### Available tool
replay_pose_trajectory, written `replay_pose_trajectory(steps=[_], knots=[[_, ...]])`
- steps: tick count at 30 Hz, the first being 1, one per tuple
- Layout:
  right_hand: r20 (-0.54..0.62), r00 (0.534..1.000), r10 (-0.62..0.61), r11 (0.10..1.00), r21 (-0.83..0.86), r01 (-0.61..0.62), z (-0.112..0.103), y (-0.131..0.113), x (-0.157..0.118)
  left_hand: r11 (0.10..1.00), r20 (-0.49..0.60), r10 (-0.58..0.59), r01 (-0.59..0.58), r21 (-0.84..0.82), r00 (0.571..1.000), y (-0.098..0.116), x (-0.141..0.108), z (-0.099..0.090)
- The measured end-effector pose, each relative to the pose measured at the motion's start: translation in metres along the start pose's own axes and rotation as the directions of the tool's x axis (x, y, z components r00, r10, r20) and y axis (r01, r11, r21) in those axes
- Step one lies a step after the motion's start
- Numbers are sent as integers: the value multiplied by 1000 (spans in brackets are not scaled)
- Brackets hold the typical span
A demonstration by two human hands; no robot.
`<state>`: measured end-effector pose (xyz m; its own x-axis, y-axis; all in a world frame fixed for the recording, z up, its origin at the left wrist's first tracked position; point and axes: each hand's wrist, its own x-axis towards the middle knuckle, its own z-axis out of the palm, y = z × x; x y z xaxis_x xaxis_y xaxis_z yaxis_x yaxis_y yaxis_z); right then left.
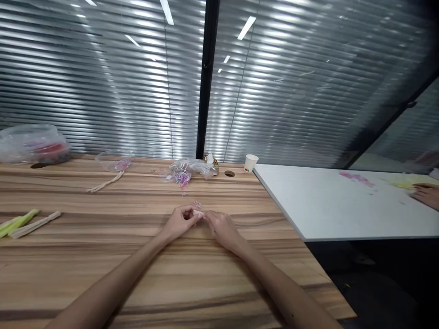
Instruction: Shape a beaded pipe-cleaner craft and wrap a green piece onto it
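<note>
My left hand (pixel 181 223) is closed, its thumb and fingers pinching a small pale piece (pixel 198 213) above the wooden table. My right hand (pixel 221 228) meets it from the right, with its fingertips pressed together on the same piece. Fingers cover most of the piece, so its kind cannot be made out. Just beyond my fingers lie a few small pale loops (pixel 196 204), like little elastic bands. Farther back, a clear plastic bag (pixel 199 167) has many pink, purple and white loops (pixel 182 177) at its open end.
A clear bowl (pixel 106 160) and cream strands (pixel 106 182) stand back left. Yellow strands (pixel 21 222) and more cream strands (pixel 37 225) lie at the left edge. A paper cup (pixel 251 163) stands beside the white table (pixel 318 205), where another person's hand (pixel 427 195) works.
</note>
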<state>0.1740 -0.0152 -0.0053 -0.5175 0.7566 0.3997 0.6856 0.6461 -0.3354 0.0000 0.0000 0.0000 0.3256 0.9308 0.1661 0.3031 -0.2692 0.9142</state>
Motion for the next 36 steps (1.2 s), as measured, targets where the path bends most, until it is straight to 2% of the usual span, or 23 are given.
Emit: replay_pose_trajectory(steps=[9, 14, 18, 21, 25, 29, 32, 36], knots=[[-68, 991, 118, 993, -1, -118, 4, -5, -1, 1000, -22, 10, -9, 24, 1000, 6, 2, 1], [-114, 972, 203, 976, 102, -192, 8, -7, -1, 998, -19, 4, -3, 70, 1000, 8, 2, 1], [-155, 947, 281, 937, 256, -236, 11, -4, 2, 995, 0, 47, -47, 88, 999, 9, 2, 3], [-152, 915, 375, 844, 464, -269, 13, -3, 6, 984, -15, 141, -138, 116, 990, 13, -2, 7], [-46, 882, 468, 588, 762, -272, 14, -4, 10, 927, -18, 299, -286, 243, 954, 26, -9, 10], [22, 862, 506, 382, 890, -247, 14, -9, 11, 891, 16, 394, -386, 241, 919, 33, -13, 10], [44, 854, 518, 304, 924, -232, 13, -11, 12, 920, 3, 359, -354, 166, 933, 32, -12, 9], [58, 870, 490, 280, 935, -219, 12, -12, 12, 972, -15, 231, -232, -45, 973, 28, -11, 8]])
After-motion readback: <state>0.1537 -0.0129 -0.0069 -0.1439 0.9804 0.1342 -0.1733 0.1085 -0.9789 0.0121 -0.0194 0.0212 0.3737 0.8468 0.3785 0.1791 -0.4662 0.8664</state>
